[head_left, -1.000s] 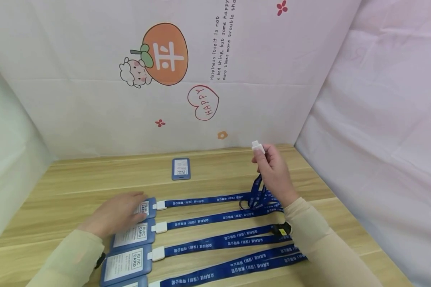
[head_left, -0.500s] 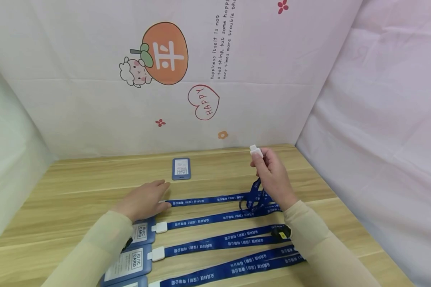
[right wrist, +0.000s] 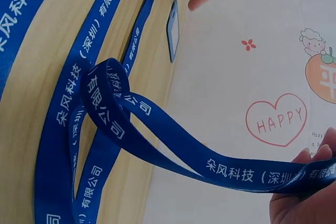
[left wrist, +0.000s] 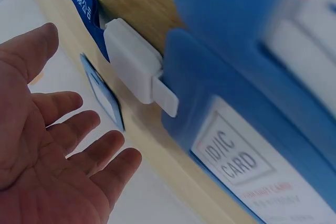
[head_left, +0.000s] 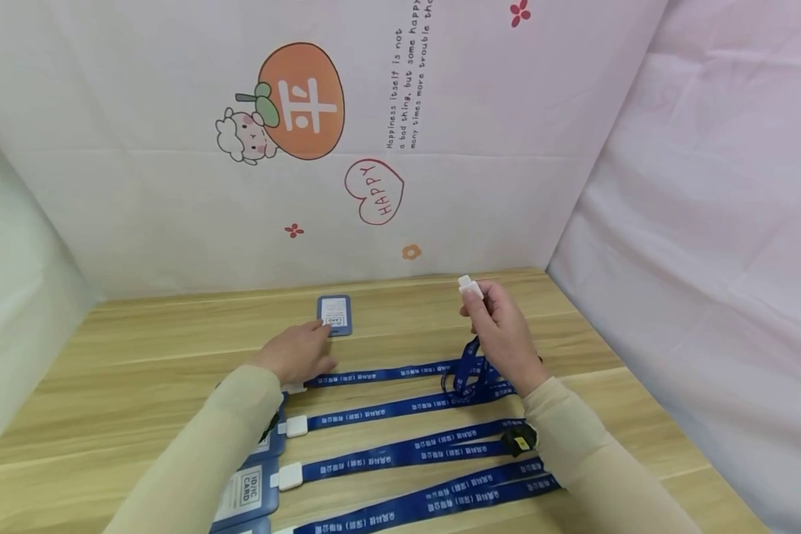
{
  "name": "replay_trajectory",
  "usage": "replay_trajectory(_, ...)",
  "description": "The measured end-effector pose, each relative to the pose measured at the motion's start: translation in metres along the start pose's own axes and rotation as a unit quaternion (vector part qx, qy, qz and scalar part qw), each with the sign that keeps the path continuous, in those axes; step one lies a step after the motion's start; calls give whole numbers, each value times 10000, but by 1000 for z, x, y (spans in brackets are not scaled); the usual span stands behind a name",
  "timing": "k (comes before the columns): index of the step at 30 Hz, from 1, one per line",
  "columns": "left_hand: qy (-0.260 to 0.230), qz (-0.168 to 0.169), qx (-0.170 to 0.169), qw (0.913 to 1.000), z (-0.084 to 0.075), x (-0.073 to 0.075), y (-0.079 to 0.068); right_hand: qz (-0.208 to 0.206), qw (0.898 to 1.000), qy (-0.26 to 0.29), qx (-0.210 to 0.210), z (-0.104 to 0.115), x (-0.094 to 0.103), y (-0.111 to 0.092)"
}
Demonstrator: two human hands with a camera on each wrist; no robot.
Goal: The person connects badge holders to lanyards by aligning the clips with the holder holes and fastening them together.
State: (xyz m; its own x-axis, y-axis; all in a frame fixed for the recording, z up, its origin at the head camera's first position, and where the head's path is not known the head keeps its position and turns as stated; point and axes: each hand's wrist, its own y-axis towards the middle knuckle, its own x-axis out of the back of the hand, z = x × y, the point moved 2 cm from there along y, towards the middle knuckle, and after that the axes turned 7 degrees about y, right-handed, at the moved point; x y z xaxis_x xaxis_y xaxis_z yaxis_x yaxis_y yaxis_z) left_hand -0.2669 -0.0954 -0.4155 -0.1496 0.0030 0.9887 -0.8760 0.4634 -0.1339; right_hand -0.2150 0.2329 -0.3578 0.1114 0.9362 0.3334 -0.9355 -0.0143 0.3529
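Observation:
A loose blue ID card holder lies flat near the back of the wooden table. My left hand reaches over it from the front left, fingertips at its lower edge; contact is hard to tell. Its fingers look spread and hold nothing in the left wrist view. My right hand pinches the white clip of a blue lanyard between thumb and fingers, raised above the table. The strap hangs from the hand, its lower part looped over other straps.
Several blue lanyards lie in rows, white clips to the left joined to card holders, partly under my left sleeve. A black buckle lies by my right sleeve. White printed cloth rises behind the table.
My left hand has moved right and away from me, from over the row of card holders to the loose one. My right hand, still pinching the clip, has lowered slightly leftward.

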Motion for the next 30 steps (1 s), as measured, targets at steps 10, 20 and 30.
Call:
replay_trajectory(10,56,389,216,9990,-1,-1,15,35,9998,-45,-178,-4,-4,-2)
replay_trajectory(20,199,409,256,9986,-2,-5,14,99,9998,-109,-125,-6,-6,-3)
replay_trajectory(30,350,366,249,9984,-9,3,3,135,9998,-126,-72,-8,-8,-5)
